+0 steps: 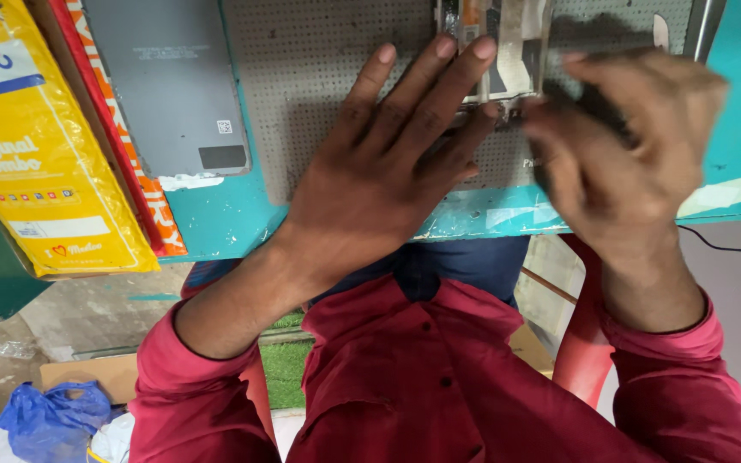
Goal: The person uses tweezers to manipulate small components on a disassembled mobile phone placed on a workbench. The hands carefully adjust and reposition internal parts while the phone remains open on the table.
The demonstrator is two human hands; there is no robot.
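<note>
Opened phone [495,47]: lay at the far edge of a grey perforated mat [319,77] on a teal table [225,223]. Left hand [388,163]: flat, fingers spread, fingertips pressing the phone. Right hand [619,146]: blurred, fingers curled beside the phone; grip could not be told. Grey back cover [165,81]: lay well left.

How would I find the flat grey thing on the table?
Start at the teal table and look at its left part, beside the dotted grey mat. The grey back cover lies there, next to the yellow packet. It alone is smooth, plain grey and rectangular.
</note>
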